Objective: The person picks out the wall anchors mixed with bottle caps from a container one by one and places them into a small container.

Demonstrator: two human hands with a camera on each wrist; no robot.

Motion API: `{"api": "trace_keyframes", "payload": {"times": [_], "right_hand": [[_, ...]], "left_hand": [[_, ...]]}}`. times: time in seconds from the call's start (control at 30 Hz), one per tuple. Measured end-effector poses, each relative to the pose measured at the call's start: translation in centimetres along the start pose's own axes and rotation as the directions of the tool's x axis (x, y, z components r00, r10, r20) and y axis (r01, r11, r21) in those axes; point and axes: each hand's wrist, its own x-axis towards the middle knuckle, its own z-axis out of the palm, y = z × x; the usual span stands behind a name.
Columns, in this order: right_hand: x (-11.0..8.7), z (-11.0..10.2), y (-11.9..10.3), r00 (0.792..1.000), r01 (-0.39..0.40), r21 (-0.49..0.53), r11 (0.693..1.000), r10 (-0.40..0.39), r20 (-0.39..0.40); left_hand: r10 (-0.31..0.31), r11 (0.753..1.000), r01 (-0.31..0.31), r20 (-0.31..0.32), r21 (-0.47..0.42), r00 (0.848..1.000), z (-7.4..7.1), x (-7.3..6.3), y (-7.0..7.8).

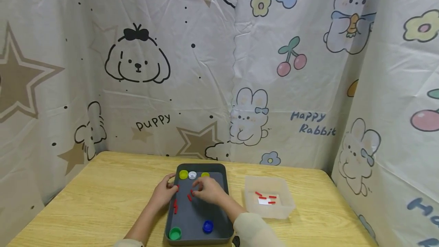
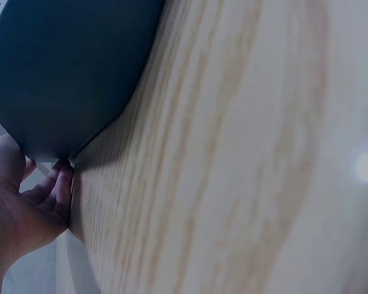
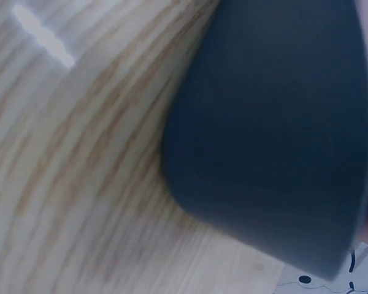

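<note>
A dark grey tray (image 1: 202, 236) lies lengthwise on the table. My left hand (image 1: 164, 193) grips its left rim, thumb over the edge beside a red piece; in the left wrist view the fingers of that hand (image 2: 30, 205) curl against the tray's outer wall. Over the tray's middle, my right hand (image 1: 210, 190) pinches a small red stick (image 1: 191, 192) between thumb and forefinger. Another red stick (image 1: 189, 198) lies just below it, and more red sticks (image 1: 175, 206) lie along the left wall. In the right wrist view the tray wall (image 3: 264, 135) mostly hides the hand.
Yellow (image 1: 183, 174) and white (image 1: 192, 175) round caps sit at the tray's far end. A green cap (image 1: 175, 233) and a blue cap (image 1: 207, 226) sit near its front. To the right stands a translucent box (image 1: 284, 210) holding several red sticks. Printed curtains surround the wooden table (image 1: 113, 186).
</note>
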Motion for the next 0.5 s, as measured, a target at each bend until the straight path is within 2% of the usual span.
{"api": "trace_keyframes", "payload": {"times": [0.17, 0.5], "right_hand": [[0.3, 0.4, 0.2, 1.000, -0.027, -0.024, 0.999, 0.027, 0.002], [0.7, 1.6, 0.8, 0.998, -0.061, -0.026, 0.998, 0.061, 0.005]], "left_hand": [[0.013, 1.000, -0.013, -0.008, 0.006, 1.000, 0.1, 0.1, -0.2], [-0.004, 1.000, 0.004, -0.004, -0.002, 1.000, 0.2, 0.3, -0.2]]}}
